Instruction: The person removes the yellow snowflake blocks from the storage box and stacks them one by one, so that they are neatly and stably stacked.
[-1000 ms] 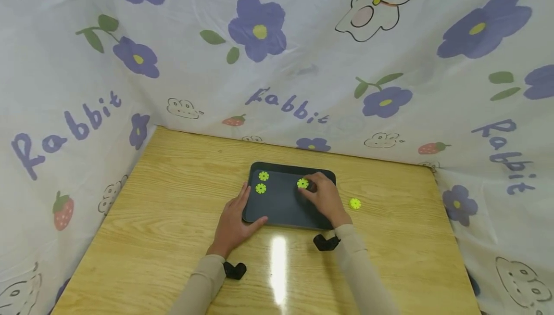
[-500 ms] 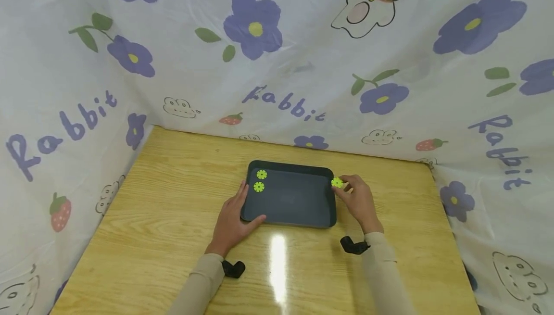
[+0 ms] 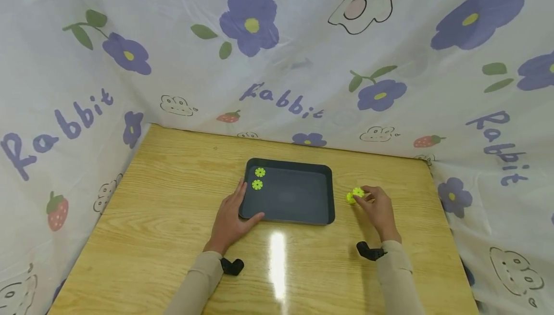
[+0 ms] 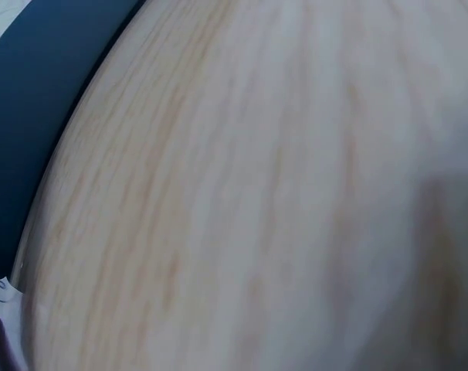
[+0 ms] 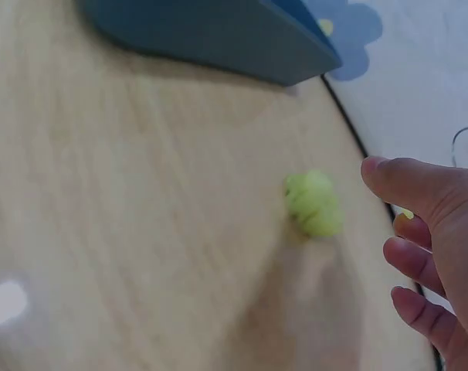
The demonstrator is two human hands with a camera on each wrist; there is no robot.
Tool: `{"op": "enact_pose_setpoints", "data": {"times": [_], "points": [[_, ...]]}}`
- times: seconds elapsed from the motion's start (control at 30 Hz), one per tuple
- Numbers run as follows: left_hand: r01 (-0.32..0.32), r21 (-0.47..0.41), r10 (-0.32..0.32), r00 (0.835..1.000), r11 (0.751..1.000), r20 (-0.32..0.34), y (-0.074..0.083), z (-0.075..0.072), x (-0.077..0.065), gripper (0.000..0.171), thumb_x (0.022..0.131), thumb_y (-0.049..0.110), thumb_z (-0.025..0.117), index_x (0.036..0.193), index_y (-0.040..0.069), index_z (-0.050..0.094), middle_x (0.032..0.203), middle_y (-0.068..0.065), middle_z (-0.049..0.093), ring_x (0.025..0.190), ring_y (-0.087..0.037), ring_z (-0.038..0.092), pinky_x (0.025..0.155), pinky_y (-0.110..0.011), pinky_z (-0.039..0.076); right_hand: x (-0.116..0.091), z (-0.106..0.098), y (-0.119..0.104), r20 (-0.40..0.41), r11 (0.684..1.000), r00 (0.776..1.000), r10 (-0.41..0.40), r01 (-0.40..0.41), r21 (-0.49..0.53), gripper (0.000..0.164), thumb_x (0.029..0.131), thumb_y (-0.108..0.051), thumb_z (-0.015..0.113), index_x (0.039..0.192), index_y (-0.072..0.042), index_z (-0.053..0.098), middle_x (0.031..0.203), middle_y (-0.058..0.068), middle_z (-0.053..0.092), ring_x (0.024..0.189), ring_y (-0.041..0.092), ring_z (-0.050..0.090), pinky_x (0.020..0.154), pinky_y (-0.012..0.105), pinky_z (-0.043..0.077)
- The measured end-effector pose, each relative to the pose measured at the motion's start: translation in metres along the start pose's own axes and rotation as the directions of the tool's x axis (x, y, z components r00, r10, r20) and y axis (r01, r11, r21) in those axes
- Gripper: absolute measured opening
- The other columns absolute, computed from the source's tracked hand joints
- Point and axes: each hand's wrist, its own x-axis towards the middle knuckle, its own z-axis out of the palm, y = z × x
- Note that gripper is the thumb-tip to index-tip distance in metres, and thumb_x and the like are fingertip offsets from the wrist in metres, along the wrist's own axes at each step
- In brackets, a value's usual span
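My right hand (image 3: 382,212) pinches a small yellow-green notched disc (image 3: 358,192) between thumb and fingers, to the right of the dark tray (image 3: 287,219). In the right wrist view only a sliver of that disc (image 5: 408,214) shows behind the thumb. Another disc (image 3: 350,198) of the same kind lies on the table, partly covered by the held one in the head view. Two more discs, one (image 3: 260,172) behind the other (image 3: 257,184), lie in the tray's far left corner. My left hand (image 3: 229,222) rests against the tray's left side, fingers straight, thumb at the front rim.
The wooden table (image 3: 173,199) is bounded at the back and sides by white cloth (image 3: 294,45) printed with flowers and rabbits. A black wrist camera (image 3: 370,251) sits on the right wrist and another black camera (image 3: 232,266) on the left.
My right hand has carried the pinched disc from inside the tray, past its right rim, to above the disc on the table. The left hand stays at the tray.
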Motion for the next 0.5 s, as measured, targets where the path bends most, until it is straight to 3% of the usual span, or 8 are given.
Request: {"op": "enact_pose_setpoints", "data": {"times": [0.13, 0.5], "points": [[0.009, 0.009, -0.009, 1.0, 1.0, 0.005, -0.001, 0.0, 0.001, 0.102, 0.091, 0.06, 0.073, 0.167, 0.019, 0.02, 0.173, 0.006, 0.013, 0.15, -0.033, 0.036, 0.122, -0.055, 0.028, -0.002, 0.006, 0.006, 0.027, 0.999, 0.999, 0.036, -0.037, 0.017, 0.042, 0.097, -0.017, 0.076, 0.131, 0.005, 0.067, 0.117, 0.022, 0.063, 0.099, 0.036, 0.064, 0.078, 0.047, 0.058], [0.009, 0.012, -0.009, 1.0, 1.0, 0.002, -0.002, 0.002, 0.001, 0.102, 0.091, 0.062, 0.071, 0.167, 0.018, 0.021, 0.173, 0.005, 0.013, 0.15, -0.033, 0.036, 0.122, -0.057, 0.028, -0.001, 0.015, 0.008, 0.044, 0.999, 0.998, 0.038, -0.039, 0.026, 0.041, 0.095, -0.016, 0.078, 0.129, 0.006, 0.069, 0.117, 0.023, 0.064, 0.096, 0.034, 0.064, 0.079, 0.049, 0.058]]}}
